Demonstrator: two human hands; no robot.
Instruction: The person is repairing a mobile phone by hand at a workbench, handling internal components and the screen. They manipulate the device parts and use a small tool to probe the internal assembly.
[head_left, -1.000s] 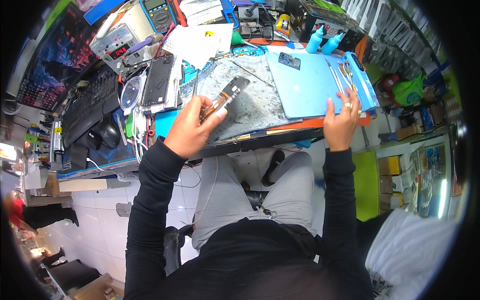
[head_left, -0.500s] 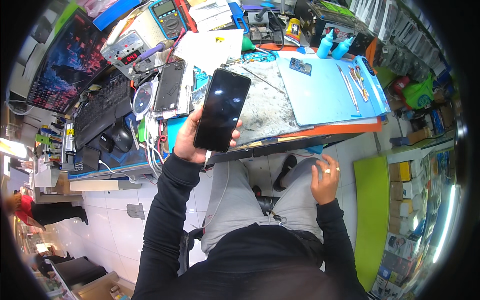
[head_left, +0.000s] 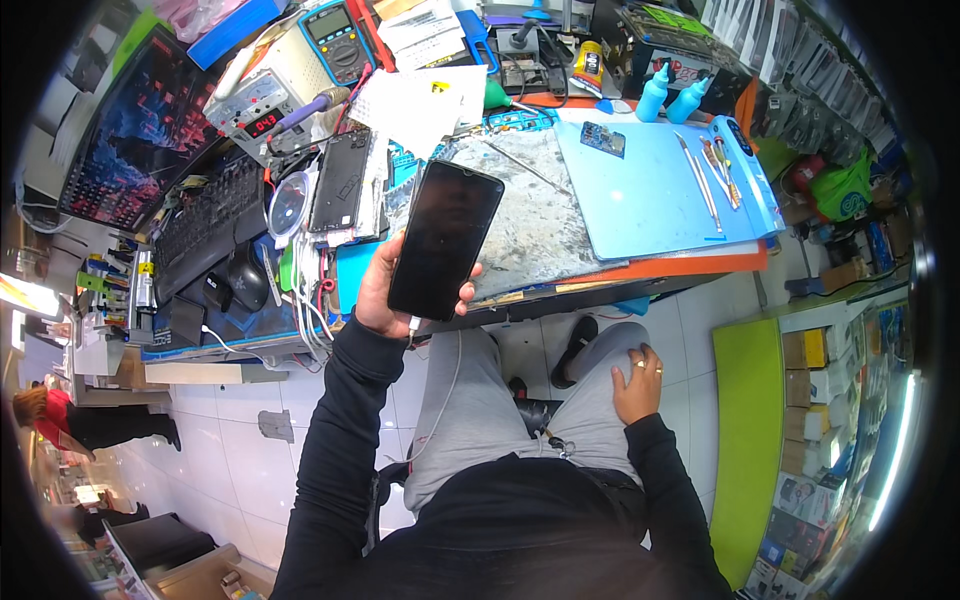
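A black smartphone [head_left: 444, 245] with a dark, reflecting screen is held upright in my left hand [head_left: 377, 295], fingers wrapped round its lower half. Into its bottom edge runs a white charging cable [head_left: 458, 375], which hangs down over my left leg. The phone is held in front of the bench edge and covers part of the stained grey work mat [head_left: 535, 215]. On my right thigh rests my right hand [head_left: 637, 390], holding nothing, its fingers laid over the grey trousers and a little apart. Rings show on that hand.
Right of the work mat lies a blue mat [head_left: 640, 200] with a circuit board [head_left: 603, 140] and several slim tools. Two blue bottles [head_left: 652, 95] stand behind it. A dark phone back [head_left: 341, 182], a keyboard [head_left: 210, 215], a mouse [head_left: 245, 277] and a multimeter [head_left: 341, 45] crowd the left side.
My right hand has come down from above my thigh to rest on it. The phone in my left hand has dropped slightly in view, and its bright reflections have gone.
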